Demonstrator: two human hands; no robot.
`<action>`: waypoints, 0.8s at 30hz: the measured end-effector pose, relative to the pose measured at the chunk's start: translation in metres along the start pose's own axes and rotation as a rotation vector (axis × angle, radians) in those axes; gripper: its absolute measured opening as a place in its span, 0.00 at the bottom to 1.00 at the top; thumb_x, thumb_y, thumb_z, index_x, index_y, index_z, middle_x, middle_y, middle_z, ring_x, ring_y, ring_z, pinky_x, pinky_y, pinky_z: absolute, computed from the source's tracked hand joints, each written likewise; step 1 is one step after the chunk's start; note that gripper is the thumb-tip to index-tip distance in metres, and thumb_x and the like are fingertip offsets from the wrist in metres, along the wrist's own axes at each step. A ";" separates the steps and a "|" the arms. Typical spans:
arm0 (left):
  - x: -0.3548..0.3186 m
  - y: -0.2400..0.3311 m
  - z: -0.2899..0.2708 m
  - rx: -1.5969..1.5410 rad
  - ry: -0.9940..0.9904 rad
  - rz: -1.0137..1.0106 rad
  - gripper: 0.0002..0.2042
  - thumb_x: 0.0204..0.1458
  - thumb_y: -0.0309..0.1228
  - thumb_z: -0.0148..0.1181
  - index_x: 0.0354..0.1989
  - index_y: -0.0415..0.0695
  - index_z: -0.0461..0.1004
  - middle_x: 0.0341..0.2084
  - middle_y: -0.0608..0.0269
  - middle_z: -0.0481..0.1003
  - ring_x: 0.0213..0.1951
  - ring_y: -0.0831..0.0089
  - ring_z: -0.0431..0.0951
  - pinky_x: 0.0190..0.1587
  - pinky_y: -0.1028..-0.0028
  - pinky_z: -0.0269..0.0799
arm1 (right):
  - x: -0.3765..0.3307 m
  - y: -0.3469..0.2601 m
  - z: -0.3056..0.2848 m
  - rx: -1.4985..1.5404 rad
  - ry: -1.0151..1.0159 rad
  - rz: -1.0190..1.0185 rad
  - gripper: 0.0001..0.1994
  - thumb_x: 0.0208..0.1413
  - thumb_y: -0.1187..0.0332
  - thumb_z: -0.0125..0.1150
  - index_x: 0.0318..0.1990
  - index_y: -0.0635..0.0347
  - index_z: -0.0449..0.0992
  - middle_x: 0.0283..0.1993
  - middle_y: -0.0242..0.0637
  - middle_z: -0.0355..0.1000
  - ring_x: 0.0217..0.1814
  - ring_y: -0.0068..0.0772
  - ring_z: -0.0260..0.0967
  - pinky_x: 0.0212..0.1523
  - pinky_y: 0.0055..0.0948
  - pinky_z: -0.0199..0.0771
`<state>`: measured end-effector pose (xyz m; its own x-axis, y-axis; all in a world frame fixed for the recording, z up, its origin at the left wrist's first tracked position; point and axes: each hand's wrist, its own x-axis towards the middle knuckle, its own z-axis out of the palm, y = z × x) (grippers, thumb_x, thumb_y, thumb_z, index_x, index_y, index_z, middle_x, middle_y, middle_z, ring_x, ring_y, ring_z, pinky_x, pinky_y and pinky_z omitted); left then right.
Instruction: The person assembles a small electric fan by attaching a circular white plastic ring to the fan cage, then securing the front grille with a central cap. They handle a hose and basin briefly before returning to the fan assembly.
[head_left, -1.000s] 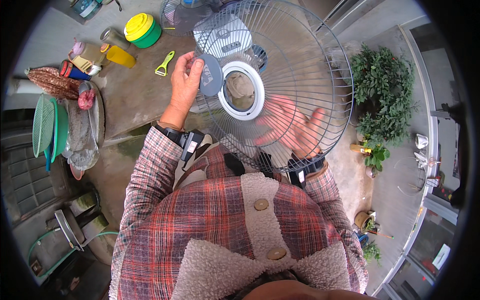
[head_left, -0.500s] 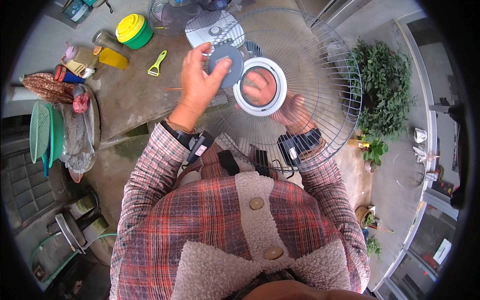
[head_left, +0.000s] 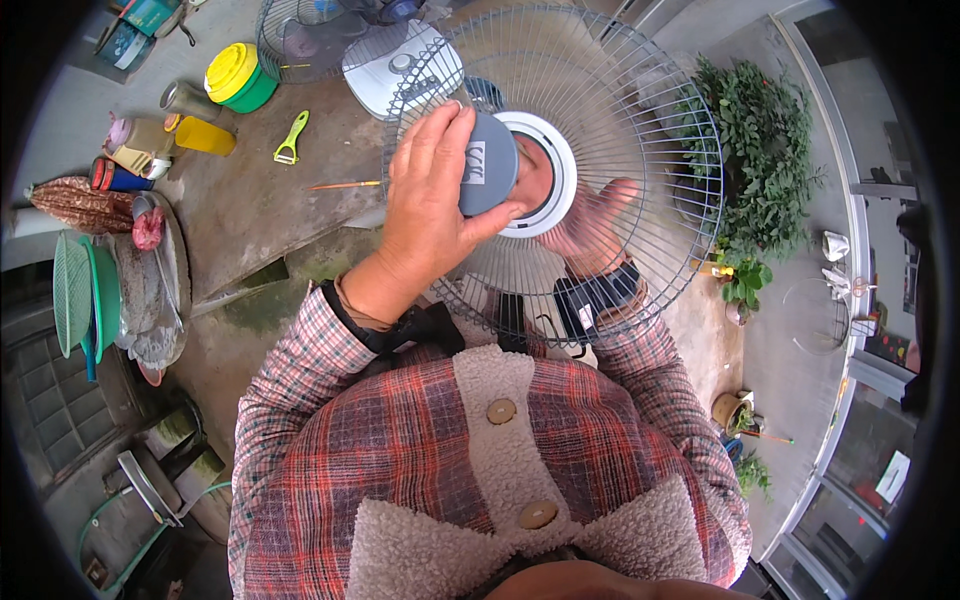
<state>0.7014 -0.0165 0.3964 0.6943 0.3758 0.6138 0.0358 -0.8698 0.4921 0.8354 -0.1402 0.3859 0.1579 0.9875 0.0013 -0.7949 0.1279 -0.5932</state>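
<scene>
A round wire fan grille (head_left: 567,180) with a white centre ring is held up in front of me. My left hand (head_left: 420,200) grips a grey round cap (head_left: 486,165) by its edges, thumb below and fingers above. A small label shows on the cap's face. The cap overlaps the left part of the ring; whether it touches the ring I cannot tell. Behind the wires, my right hand (head_left: 596,228) supports the grille from the far side. Some of its fingers show through the ring's opening, and the rest are seen through the wires.
A white fan base (head_left: 405,72) and another wire guard (head_left: 300,45) lie beyond on the concrete slab. To the left are a green peeler (head_left: 292,138), a yellow-lidded green tub (head_left: 240,78), a yellow cup (head_left: 205,135) and green baskets (head_left: 103,295). Leafy plants (head_left: 745,165) grow at right.
My left hand has brought the grey cap rightward and down, from beside the ring to over its left part. The hand has turned, its back now facing up. The grille has tilted slightly.
</scene>
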 end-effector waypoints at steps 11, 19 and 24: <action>-0.006 0.022 -0.007 -0.031 -0.064 0.118 0.46 0.32 0.56 0.68 0.60 0.40 0.63 0.58 0.49 0.62 0.57 0.48 0.63 0.59 0.55 0.58 | -0.009 0.019 -0.016 0.325 -0.111 0.015 0.45 0.51 0.35 0.50 0.66 0.63 0.53 0.68 0.47 0.55 0.69 0.44 0.56 0.67 0.45 0.61; -0.018 0.022 -0.021 0.031 -0.161 0.188 0.45 0.33 0.59 0.64 0.62 0.48 0.64 0.60 0.53 0.60 0.59 0.54 0.62 0.58 0.57 0.56 | -0.016 0.025 -0.009 0.043 0.253 0.086 0.43 0.49 0.36 0.55 0.66 0.56 0.56 0.67 0.47 0.57 0.68 0.48 0.57 0.65 0.52 0.63; -0.025 0.025 -0.025 0.106 -0.139 0.207 0.39 0.47 0.63 0.52 0.60 0.44 0.66 0.59 0.49 0.61 0.58 0.51 0.63 0.58 0.57 0.54 | -0.022 0.025 -0.002 0.005 0.187 0.076 0.42 0.50 0.37 0.56 0.66 0.57 0.56 0.67 0.48 0.57 0.67 0.50 0.58 0.65 0.53 0.63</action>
<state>0.6671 -0.0397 0.4083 0.7867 0.1455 0.6000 -0.0472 -0.9548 0.2934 0.8131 -0.1588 0.3688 0.2033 0.9599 -0.1928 -0.8114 0.0549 -0.5819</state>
